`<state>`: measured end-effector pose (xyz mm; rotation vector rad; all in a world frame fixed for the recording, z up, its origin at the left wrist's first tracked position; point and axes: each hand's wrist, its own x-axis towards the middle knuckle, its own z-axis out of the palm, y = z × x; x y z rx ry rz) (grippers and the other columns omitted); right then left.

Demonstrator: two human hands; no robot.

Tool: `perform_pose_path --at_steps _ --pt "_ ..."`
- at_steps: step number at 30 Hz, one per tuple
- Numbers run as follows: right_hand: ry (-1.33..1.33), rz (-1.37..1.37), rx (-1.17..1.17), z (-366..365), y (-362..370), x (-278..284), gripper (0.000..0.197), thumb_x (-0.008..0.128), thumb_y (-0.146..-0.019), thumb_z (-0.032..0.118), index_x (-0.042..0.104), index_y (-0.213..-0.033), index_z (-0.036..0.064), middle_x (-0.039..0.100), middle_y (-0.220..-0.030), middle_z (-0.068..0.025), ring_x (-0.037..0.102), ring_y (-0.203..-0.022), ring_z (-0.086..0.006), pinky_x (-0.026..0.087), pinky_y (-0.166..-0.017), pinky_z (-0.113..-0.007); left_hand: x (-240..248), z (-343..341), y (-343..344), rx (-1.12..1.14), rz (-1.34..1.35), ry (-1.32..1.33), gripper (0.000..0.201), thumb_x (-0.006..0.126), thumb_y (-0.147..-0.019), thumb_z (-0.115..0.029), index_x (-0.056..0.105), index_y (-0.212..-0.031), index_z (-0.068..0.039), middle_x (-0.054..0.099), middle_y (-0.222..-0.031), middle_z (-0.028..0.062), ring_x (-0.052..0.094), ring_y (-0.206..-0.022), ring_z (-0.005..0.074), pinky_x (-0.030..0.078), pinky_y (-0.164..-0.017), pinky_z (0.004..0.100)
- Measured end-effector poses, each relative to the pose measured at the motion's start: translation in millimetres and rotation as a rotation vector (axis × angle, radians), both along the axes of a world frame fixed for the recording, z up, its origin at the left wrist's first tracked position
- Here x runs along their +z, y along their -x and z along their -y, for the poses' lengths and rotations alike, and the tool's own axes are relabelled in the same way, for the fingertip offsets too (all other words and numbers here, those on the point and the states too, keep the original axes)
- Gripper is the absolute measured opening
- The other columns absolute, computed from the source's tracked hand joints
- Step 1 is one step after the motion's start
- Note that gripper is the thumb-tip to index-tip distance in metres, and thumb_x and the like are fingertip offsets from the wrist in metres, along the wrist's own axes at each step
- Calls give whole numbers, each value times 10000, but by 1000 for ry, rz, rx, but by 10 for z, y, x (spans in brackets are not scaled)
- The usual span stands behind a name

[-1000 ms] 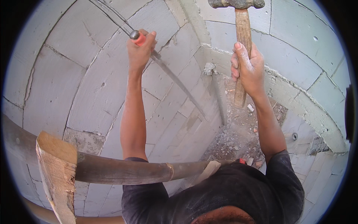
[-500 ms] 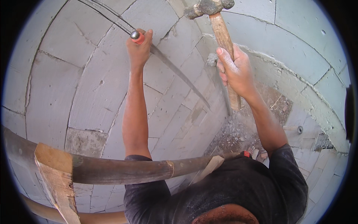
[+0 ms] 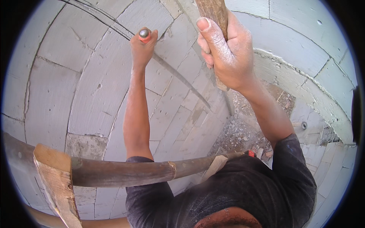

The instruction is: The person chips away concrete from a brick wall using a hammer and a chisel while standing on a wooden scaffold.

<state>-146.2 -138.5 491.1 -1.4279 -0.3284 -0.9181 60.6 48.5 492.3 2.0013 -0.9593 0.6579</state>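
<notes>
Against the pale block wall, my left hand (image 3: 142, 49) is closed around a chisel (image 3: 144, 33). Its round metal striking end and red collar poke out above my fist; the working tip is hidden. To the right, my right hand (image 3: 232, 57) grips the worn wooden handle of a hammer (image 3: 213, 9), thumb laid along the wood. The hammer's head lies beyond the upper edge of the picture, and the handle's butt shows below my fist. White dust coats my right thumb and fingers.
A thick round pole (image 3: 125, 173) crosses in front of my body, with a split piece of wood (image 3: 53, 178) at its left. Dark cables (image 3: 100, 17) run along the wall at upper left. Rubble (image 3: 243, 133) lies below, near a pipe end (image 3: 303, 125) and a rough-edged block ledge (image 3: 300, 79).
My right hand has risen with the hammer, carrying its head out of view. My left hand, still around the chisel, has shifted only slightly.
</notes>
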Motion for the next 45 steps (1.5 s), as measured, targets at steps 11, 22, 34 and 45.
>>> perform_pose_path --at_steps 11,22,34,45 --pt "347 -84 -108 -20 -191 287 419 556 -990 355 566 -876 -48 629 -702 -217 651 -670 -355 503 -632 -449 20 -60 -81 44 -97 51 331 692 -865 -151 467 -645 -46 434 -590 -35 389 -606 63 364 -543 280" --pt "317 -67 -103 -81 -220 160 410 561 -985 338 562 -888 -60 631 -715 -239 658 -683 -372 508 -655 -469 -39 -98 -140 -56 -61 7 277 695 -842 -136 506 -678 -19 473 -587 -5 426 -591 69 388 -546 281" --pt "216 -195 -16 232 -95 66 442 575 -978 394 554 -822 -18 522 -553 -94 538 -525 -201 464 -548 -365 544 -132 310 -237 -132 270 300 681 -917 -160 508 -697 -53 527 -594 14 483 -555 86 411 -536 250" --pt "114 -345 20 297 -195 -263 447 606 -968 397 494 -773 11 432 -541 -56 442 -540 -147 402 -528 -373 190 -173 -78 -1 37 -113 293 681 -927 -207 542 -727 -46 574 -612 2 521 -574 61 417 -529 238"
